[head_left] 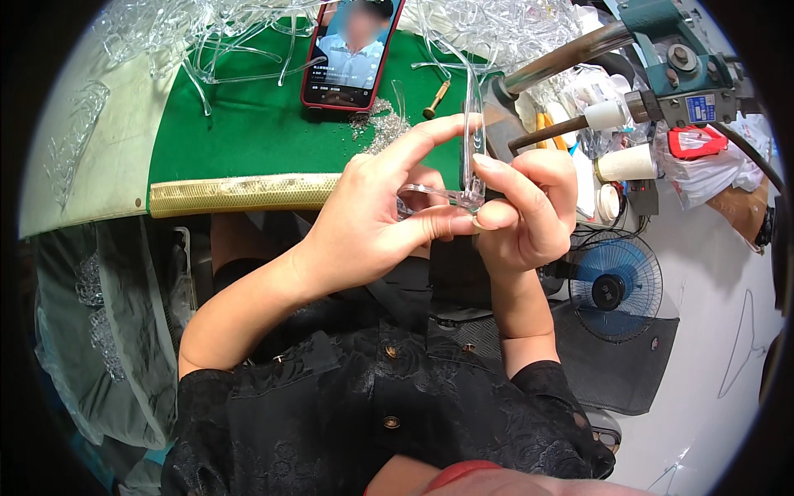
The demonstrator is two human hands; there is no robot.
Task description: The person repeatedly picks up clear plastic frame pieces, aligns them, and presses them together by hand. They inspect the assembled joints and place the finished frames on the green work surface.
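Observation:
Above the near edge of the bench, both hands hold a clear plastic eyeglass frame (471, 198). My left hand (364, 198) grips its front, thumb below and index finger stretched up to the upright temple arm. My right hand (533, 202) is closed at the hinge corner, thumb and index finger pinching there; whether a small part is between those fingertips I cannot make out. Small metal bits (382, 128), probably screws, are heaped on the green mat (256, 132) behind my left hand. Beyond them lies a small brass-coloured screwdriver (437, 99).
A phone (343, 58) in a red case leans at the mat's far side. Many clear eyeglass frames (240, 41) are piled along the back. A green hand press (678, 62) with a long lever stands at right, near a white cup (626, 163). A blue fan (612, 289) sits lower right.

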